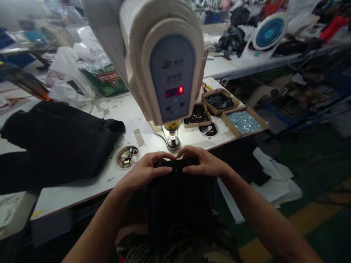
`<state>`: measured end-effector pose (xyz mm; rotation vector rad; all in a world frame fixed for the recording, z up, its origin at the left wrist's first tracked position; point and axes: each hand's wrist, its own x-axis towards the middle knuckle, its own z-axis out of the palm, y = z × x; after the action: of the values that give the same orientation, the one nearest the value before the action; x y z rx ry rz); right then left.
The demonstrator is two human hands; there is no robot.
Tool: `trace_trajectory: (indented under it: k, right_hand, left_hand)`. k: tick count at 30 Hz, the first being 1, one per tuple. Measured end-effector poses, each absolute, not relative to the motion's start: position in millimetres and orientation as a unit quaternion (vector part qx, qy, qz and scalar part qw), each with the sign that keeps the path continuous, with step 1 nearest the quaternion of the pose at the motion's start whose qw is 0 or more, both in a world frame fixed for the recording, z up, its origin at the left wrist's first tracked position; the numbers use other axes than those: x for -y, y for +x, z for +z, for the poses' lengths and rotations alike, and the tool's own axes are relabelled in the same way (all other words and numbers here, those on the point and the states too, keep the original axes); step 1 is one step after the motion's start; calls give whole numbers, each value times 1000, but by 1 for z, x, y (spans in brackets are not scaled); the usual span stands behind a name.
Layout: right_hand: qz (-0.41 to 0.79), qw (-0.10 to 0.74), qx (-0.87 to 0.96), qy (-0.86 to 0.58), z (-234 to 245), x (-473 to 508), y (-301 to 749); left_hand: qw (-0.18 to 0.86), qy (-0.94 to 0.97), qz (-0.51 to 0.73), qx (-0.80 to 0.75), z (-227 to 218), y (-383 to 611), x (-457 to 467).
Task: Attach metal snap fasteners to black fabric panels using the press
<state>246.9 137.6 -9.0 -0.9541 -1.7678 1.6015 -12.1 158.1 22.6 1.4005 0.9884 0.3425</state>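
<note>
A: Where is the black cloth [178,193]?
B: Lower centre. It's held just in front of the press tip [173,142] of the machine [172,62]; its lower part is lost in shadow.
A: State of the fingers [189,149]?
B: Nearly closed, both sides. The cloth's top edge is pinched between thumb and fingers by left hand [148,168] and right hand [207,162].
A: Done, left?
B: Judged partway on this piece: edge gripped, not yet placed under the tip. Whether any fitting is attached can't be told. More dark fabric [60,142] is piled at left; whether it's finished can't be told.
A: Edges, room?
B: Little room is left between fingertips and tip. The desk [90,190] is bounded by a front edge slanting up rightward. Right of centre is crowded by cardboard boxes [264,125]; centre-left, bare surface is seen between parts cup [124,168] and tip.
</note>
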Motion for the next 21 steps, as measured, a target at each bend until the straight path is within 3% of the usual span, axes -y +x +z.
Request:
trace_trajectory:
  k: [3,6,10,13,17,21]
  right_hand:
    - [495,243,751,-363,-2,-105,243]
    - [338,261,818,-385,0,-68,240]
    - [103,355,854,-366,-4,-15,243]
    - [29,400,855,-330,-4,17,249]
    - [-2,412,849,-331,2,41,251]
    - [-13,404,838,-366,6,57,260]
  left_hand:
    - [564,703,129,-414,30,-17,-125]
    - [476,790,90,-377,33,-24,-90]
    - [200,904,171,-338,21,-32,-43]
    - [33,921,278,-270,7,-31,-14]
    - [9,906,359,-226,-5,-26,9]
    - [25,911,353,-211,-23,-29,10]
